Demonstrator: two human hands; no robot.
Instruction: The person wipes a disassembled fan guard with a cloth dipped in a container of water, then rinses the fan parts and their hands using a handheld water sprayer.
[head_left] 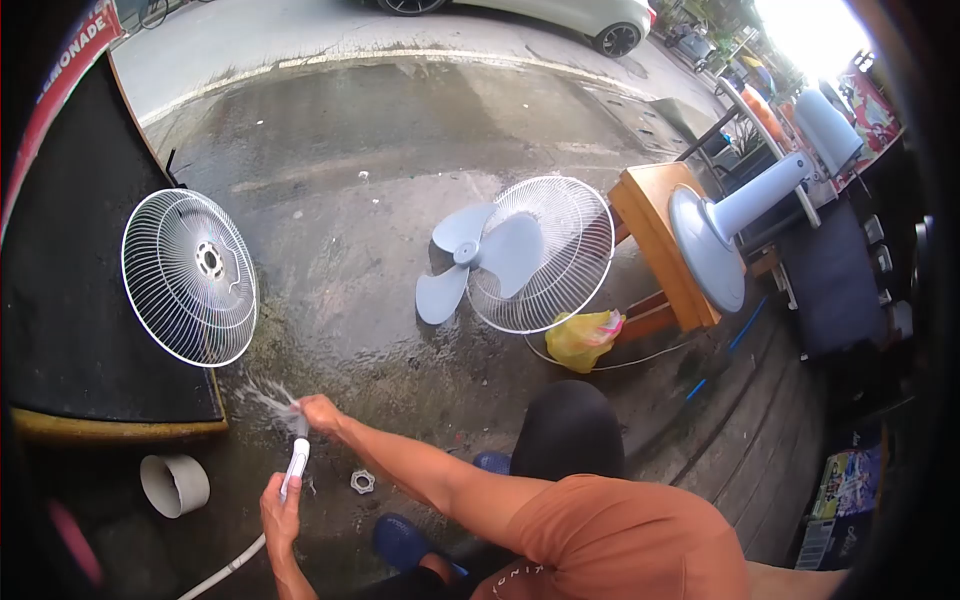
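My left hand [281,510] is wrapped around the handle of a white spray nozzle [296,462], whose white hose [225,570] runs down to the lower left. Just beyond the nozzle head, my right hand [322,414] has its fingers closed in the splashing water [268,398]. Whatever they may hold is too small to make out. On the wet ground near my right forearm lies a small pale plastic ring nut [363,482]. A round white fan grille [190,278] leans against the black board, up and left of my hands.
Grey fan blades [467,255] lie against a second white grille [590,250] on wet concrete. A yellow plastic bag [580,342] sits beside a wooden stool [650,230] with a grey fan stand [710,240]. A white pipe piece [176,487] lies left; a car [560,20] is beyond.
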